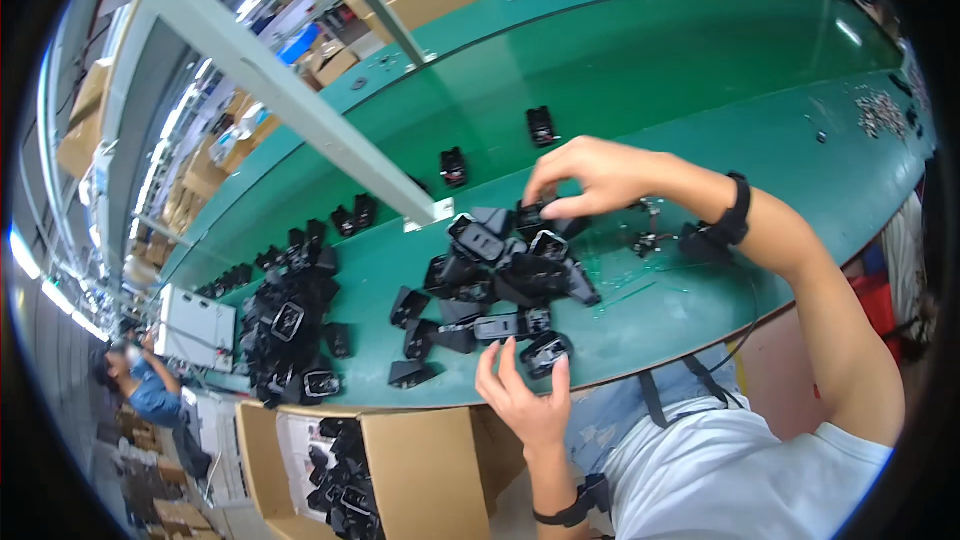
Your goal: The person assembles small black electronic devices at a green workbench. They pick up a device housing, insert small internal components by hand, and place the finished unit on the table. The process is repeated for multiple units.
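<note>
My right hand [592, 178] reaches over the far side of a heap of black plastic housings [530, 275]. Its fingers and thumb close around one small black housing [530, 214], partly hidden by the fingers. By the table's near edge, my left hand [528, 402] has its fingers and thumb spread. Between thumb and index lies another black housing [547, 352] with a pale-rimmed opening; whether the fingertips press on it is hard to see. A longer grey-black piece [500, 326] rests just beyond the left fingertips.
A bigger pile of black housings [285, 330] is on the left. More housings [453, 168] line the green bench [700, 90]. Small metal parts [880, 115] lie far right. A grey post [300, 105] crosses the bench; an opened carton [420, 470] stands below. Someone in blue [150, 385] is far left.
</note>
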Available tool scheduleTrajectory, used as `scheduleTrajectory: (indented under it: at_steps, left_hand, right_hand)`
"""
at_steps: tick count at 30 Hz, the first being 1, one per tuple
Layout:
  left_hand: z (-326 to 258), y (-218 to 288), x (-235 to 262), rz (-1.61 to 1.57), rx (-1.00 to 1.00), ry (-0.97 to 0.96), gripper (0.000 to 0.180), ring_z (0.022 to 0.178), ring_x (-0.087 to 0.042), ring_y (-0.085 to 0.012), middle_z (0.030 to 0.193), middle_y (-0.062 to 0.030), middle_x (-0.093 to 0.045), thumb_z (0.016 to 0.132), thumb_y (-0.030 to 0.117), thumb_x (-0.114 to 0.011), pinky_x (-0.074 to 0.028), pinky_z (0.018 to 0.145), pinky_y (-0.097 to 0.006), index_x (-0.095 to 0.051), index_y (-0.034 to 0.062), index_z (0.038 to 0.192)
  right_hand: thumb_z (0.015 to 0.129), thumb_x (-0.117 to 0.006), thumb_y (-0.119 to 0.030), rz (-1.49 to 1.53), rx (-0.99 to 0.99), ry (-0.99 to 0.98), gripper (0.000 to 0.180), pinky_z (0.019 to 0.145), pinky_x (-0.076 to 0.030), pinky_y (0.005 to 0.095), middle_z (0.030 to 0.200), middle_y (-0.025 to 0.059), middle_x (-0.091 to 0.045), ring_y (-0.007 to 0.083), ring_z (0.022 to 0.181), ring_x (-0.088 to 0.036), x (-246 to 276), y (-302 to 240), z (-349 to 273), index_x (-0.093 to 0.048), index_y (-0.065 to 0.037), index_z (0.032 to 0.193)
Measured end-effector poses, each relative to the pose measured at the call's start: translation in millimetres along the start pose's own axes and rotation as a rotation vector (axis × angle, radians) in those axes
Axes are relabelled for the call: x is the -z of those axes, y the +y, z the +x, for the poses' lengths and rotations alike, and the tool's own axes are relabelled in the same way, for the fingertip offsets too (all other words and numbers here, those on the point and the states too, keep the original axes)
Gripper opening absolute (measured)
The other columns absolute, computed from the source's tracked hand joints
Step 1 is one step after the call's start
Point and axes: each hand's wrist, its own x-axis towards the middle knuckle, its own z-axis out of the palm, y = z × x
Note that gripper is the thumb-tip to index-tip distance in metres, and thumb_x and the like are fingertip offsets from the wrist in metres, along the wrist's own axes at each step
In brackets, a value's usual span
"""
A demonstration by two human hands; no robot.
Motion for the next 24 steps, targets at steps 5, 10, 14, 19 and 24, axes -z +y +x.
scheduleTrajectory:
  at_steps: [5, 10, 14, 19, 24]
  left_hand:
    - [-23.9, -13.0, -10.8, 0.046, -0.048, -0.053, 0.056, 0.12, -0.047, -0.0419, 0.13, -0.0232, -0.047, 0.069, 0.023, -0.086, -0.037, 0.101, -0.051, -0.056, -0.0012, 0.109]
    - [-20.1, 2.9, -8.6, -0.554, 0.108, -0.046, 0.055, 0.109, -0.058, -0.0313, 0.12, -0.024, -0.054, 0.07, 0.001, -0.08, -0.048, 0.095, -0.043, -0.042, 0.0031, 0.11]
    - [21.8, 20.9, -24.0, -0.994, 0.158, -0.235, 0.059, 0.102, -0.067, -0.0295, 0.124, -0.0293, -0.056, 0.076, -0.005, -0.074, -0.058, 0.084, -0.04, -0.03, 0.0081, 0.112]
    - [105.5, 51.3, -51.6, -1.27, 0.113, -0.349, 0.059, 0.105, -0.066, -0.0341, 0.139, -0.03, -0.048, 0.075, -0.009, -0.071, -0.058, 0.084, -0.037, -0.027, 0.0111, 0.11]
    - [147.1, 67.4, -74.1, -1.416, 0.204, -0.45, 0.056, 0.1, -0.069, -0.0363, 0.131, -0.0263, -0.055, 0.077, -0.008, -0.068, -0.061, 0.068, -0.03, -0.035, 0.0076, 0.119]
  right_hand:
    - [0.08, -0.075, -0.016, -0.015, -0.338, -0.019, 0.029, 0.081, -0.055, 0.0377, 0.104, 0.0102, -0.069, 0.0248, 0.092, -0.069, 31.9, -4.5, -115.6, -0.067, -0.005, 0.106]
    - [0.078, -0.073, -0.01, -0.087, -0.356, 0.164, 0.03, 0.085, -0.054, 0.0394, 0.113, 0.0109, -0.063, 0.0273, 0.098, -0.066, 14.0, 2.9, -139.9, -0.066, -0.007, 0.106]
    - [0.08, -0.074, -0.014, -0.244, -0.438, 0.236, 0.037, 0.079, -0.055, 0.0406, 0.111, 0.0115, -0.064, 0.0269, 0.09, -0.068, 16.9, 23.2, -119.5, -0.064, -0.009, 0.115]
    - [0.082, -0.073, -0.036, -0.235, -0.601, 0.014, 0.03, 0.079, -0.054, 0.0429, 0.105, 0.0137, -0.065, 0.0303, 0.09, -0.066, 0.3, 57.4, -100.0, -0.072, -0.013, 0.102]
    - [0.08, -0.076, -0.01, 0.145, -0.591, 0.23, 0.015, 0.068, -0.056, 0.0263, 0.091, 0.0104, -0.064, 0.0132, 0.072, -0.068, 2.3, 48.0, -122.2, -0.07, -0.005, 0.092]
